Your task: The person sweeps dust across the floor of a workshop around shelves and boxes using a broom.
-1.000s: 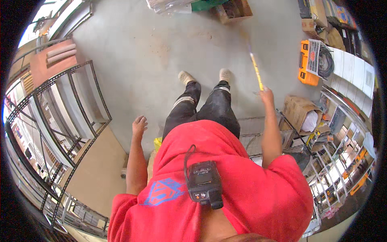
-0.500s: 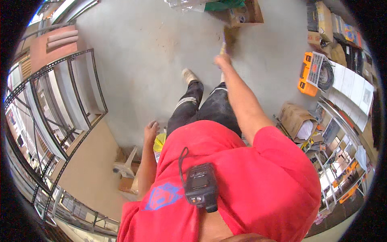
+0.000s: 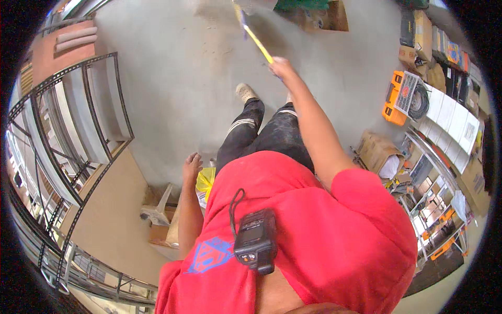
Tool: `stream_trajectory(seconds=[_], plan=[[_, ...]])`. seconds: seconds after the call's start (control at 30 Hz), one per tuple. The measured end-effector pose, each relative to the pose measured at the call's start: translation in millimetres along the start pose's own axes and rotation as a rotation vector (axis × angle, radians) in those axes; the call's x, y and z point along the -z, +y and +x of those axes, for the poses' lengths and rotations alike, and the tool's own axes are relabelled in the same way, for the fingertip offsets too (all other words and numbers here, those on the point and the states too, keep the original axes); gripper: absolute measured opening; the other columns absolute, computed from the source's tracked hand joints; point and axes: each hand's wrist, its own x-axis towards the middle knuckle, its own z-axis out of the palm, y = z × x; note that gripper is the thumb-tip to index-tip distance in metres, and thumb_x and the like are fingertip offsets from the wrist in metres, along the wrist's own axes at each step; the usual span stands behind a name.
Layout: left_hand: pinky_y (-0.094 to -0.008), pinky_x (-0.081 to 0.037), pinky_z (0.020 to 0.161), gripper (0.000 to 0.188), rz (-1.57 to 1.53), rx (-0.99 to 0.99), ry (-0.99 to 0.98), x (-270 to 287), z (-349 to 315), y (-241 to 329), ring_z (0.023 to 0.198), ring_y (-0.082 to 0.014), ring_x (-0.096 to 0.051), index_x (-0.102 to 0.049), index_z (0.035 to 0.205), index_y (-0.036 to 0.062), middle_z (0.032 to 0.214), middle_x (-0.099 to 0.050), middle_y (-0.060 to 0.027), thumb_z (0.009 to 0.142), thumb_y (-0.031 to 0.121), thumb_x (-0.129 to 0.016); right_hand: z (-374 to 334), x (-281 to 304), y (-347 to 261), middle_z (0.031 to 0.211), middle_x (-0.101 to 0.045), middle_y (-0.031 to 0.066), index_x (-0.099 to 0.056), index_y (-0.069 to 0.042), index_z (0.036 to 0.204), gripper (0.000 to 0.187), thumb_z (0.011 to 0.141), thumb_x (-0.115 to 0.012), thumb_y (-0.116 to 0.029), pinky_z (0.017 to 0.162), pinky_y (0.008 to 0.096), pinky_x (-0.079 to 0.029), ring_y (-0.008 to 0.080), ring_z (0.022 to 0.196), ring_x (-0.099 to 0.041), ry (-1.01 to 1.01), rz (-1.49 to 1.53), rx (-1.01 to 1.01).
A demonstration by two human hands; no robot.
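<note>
My right hand [image 3: 281, 68] is wrapped round the yellow handle of a broom [image 3: 258, 44], held out over the floor ahead of me. The broom slants up and left to the top edge of the view; its far end is blurred and partly cut off, with purple showing near it. My left hand [image 3: 193, 161] hangs low at my left side, its fingers loosely bent and apart, with nothing in them. Close by it is a yellow plastic bag [image 3: 205, 179], partly hidden by my red shirt.
Brownish dust [image 3: 222, 51] marks the grey floor. A cardboard box [image 3: 340, 17] with green material stands ahead. At left is a black metal rack [image 3: 121, 97]; at right are an orange case [image 3: 393, 98], another cardboard box [image 3: 377, 153] and stacked goods.
My right hand has swung the broom from right of centre to the left and forward, so it now slants up-left. My left hand stays at my side.
</note>
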Motion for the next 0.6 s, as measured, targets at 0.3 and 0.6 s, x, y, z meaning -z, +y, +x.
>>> stream_trajectory(seconds=[0.3,0.6], plan=[[-0.0291,-0.044,0.066,0.043,-0.020,-0.061,-0.028,4.7,32.3,14.0,0.086,-0.0191,-0.055,-0.045,0.116,0.0029,0.102,-0.056,-0.0087,0.081,0.028,-0.051,-198.1,90.3,122.9,0.058,-0.046,0.0005,-0.053,-0.001,0.082,0.017,0.076,-0.050,-0.017,0.040,0.0230,-0.029,0.0081,0.046,-0.040,0.134,0.190,-0.477],[-0.0285,-0.044,0.064,0.042,-0.062,-0.042,-0.001,14.7,30.2,5.2,0.083,-0.0182,-0.056,-0.048,0.113,0.0035,0.100,-0.056,-0.0083,0.079,0.028,-0.053,-91.9,56.8,189.1,0.053,-0.041,-0.0023,-0.049,-0.012,0.074,0.015,0.078,-0.049,-0.026,0.038,0.0255,-0.022,0.0098,0.044,-0.034,0.002,0.310,-0.324]])
